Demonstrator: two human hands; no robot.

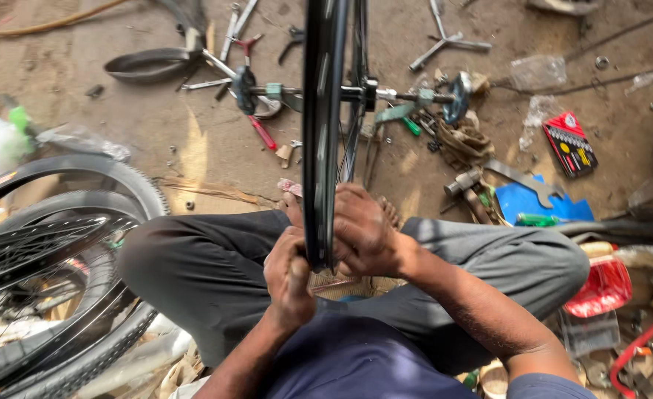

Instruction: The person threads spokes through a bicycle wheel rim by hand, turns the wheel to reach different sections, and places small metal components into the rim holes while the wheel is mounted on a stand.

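A bare black bicycle rim (319, 133) is held upright and edge-on between the knees of a crouching person in grey trousers (208, 266). Its near edge is gripped from the right by the right hand (363, 233), the fingers wrapped against the rim's side. On the left, the left hand (288, 277) is clenched into a fist just beside the rim; what, if anything, is enclosed in it cannot be told. Bare feet are seen on the dirt floor (141, 111) just beyond the hands. The rim's hub is carried on a horizontal axle (385, 94) farther out, with a dark disc at each end. To the left, a complete spoked wheel with a knobbly tyre (67, 244) is leaned near the person's knee. To the right, a blue sheet (522, 201), a hammer (463, 179) and a red tool card (570, 144) are scattered on the ground, and a red plastic bag (603, 284) lies close by the right knee. Farthest away, a cross wrench (444, 41) and a loose tyre (149, 63) are laid on the dirt.
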